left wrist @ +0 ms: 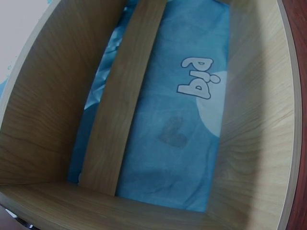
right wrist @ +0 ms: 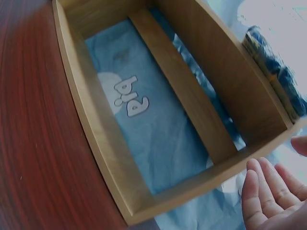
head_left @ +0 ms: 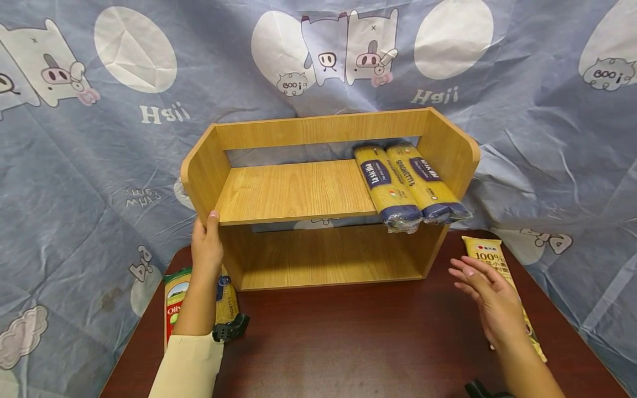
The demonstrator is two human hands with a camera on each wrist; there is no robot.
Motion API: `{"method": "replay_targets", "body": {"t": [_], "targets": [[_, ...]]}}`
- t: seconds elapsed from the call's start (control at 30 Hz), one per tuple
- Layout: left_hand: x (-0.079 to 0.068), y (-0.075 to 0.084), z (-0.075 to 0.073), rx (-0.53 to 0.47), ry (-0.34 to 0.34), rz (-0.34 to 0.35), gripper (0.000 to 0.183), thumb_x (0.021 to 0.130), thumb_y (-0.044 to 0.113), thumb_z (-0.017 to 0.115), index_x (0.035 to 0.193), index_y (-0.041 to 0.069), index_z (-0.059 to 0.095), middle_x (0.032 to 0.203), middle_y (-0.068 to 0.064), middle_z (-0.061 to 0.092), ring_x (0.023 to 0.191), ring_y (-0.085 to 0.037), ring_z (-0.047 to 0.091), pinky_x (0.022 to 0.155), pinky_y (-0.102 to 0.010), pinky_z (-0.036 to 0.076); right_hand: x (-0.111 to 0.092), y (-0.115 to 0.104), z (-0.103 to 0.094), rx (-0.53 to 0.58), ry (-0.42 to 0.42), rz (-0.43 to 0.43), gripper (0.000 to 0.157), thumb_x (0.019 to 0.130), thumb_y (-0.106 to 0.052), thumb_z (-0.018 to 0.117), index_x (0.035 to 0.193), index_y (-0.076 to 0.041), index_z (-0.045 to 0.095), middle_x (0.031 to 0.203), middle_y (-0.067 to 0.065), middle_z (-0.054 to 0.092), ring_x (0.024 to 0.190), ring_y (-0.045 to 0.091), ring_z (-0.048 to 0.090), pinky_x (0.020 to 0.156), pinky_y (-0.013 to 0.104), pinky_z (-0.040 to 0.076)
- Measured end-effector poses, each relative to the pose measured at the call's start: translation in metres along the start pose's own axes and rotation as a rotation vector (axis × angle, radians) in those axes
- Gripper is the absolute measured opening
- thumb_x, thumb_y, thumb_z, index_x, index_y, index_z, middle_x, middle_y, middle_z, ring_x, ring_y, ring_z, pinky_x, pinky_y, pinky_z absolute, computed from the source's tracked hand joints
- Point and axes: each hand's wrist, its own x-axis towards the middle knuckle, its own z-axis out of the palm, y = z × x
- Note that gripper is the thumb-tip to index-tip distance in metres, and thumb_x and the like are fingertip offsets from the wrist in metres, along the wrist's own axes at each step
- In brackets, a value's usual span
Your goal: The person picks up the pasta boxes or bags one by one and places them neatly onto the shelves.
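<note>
Shelf: two-tier wooden shelf (head_left: 293, 190), upright on the dark red-brown desk (head_left: 338, 337), set toward the back against the printed cloth.
Upper tier: two spaghetti packs side by side at the right end, lengthwise front to back. Left spaghetti pack (head_left: 381, 179) shows a "la sicilia" label; right spaghetti pack (head_left: 423, 177) reads "SPAGHETTI 5" and lies nearest the right side panel. Clear-wrapped front ends of both jut past the board's front edge.
Lower tier: open at the back; cloth with "pig" lettering shows through in both wrist views, a wooden slat (left wrist: 120, 100) running across.
Left hand: left hand (head_left: 206, 243) clamped on the shelf's left side panel at its front edge, about level with the upper board, thumb on the near side.
Right hand: right hand (head_left: 490, 298) held in the air off the shelf's right side, fingers loosely extended, gripping nothing. Hands well apart.
Desk, left: red-and-green packet (head_left: 175, 296) lettered "Oliv…", partly behind the forearm; another spaghetti pack (head_left: 228, 304) just beside the shelf's left side.
Desk, right: long yellow packet (head_left: 483, 247) marked "100%", lying beyond the right hand and partly hidden by it.
Wrists: cream sleeve (head_left: 191, 365) on the left arm; black device (head_left: 231, 328) at that wrist.
Backdrop: blue-grey cloth (head_left: 214, 61), creased, with cartoon pigs, pale discs, "BOO" and "Haji"-like lettering.
</note>
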Motion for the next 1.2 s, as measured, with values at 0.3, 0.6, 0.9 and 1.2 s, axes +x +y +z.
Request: {"method": "replay_targets", "body": {"t": [0.3, 0.6, 0.9, 1.2], "targets": [[0.001, -0.002, -0.001, 0.005, 0.001, 0.016, 0.053, 0.108, 0.043, 0.042, 0.155, 0.02, 0.038, 0.15, -0.012, 0.049, 0.136, -0.028, 0.047, 0.119, -0.047, 0.032, -0.01, 0.001, -0.019, -0.067, 0.077, 0.017, 0.033, 0.103, 0.004, 0.048, 0.135, 0.001, 0.057, 0.122, 0.005, 0.074, 0.105, 0.014, 0.073, 0.082, 0.024, 0.058], [-0.001, 0.0, 0.0, -0.003, 0.004, 0.018, 0.054, 0.107, 0.045, 0.043, 0.154, 0.019, 0.039, 0.146, -0.013, 0.051, 0.134, -0.029, 0.048, 0.118, -0.048, 0.034, -0.02, 0.007, -0.039, -0.184, 0.167, 0.027, 0.031, 0.101, 0.002, 0.055, 0.13, -0.005, 0.062, 0.113, -0.003, 0.077, 0.099, 0.007, 0.074, 0.079, 0.02, 0.058], [0.0, 0.001, 0.002, -0.012, 0.01, 0.031, 0.053, 0.107, 0.044, 0.042, 0.152, 0.016, 0.041, 0.144, -0.013, 0.052, 0.132, -0.026, 0.049, 0.117, -0.045, 0.035, -0.029, 0.012, -0.058, -0.556, 0.334, 0.108, 0.035, 0.096, -0.009, 0.068, 0.131, -0.007, 0.063, 0.107, -0.022, 0.072, 0.093, -0.01, 0.068, 0.077, 0.007, 0.051], [0.0, 0.0, 0.001, -0.012, 0.009, 0.017, 0.054, 0.107, 0.045, 0.042, 0.154, 0.018, 0.04, 0.146, -0.013, 0.05, 0.133, -0.027, 0.049, 0.117, -0.046, 0.034, -0.033, 0.009, -0.085, -1.192, 0.262, 0.317, 0.059, 0.097, -0.042, 0.066, 0.142, -0.006, 0.054, 0.139, 0.014, 0.061, 0.082, -0.02, 0.047, 0.064, 0.011, 0.04]]}}
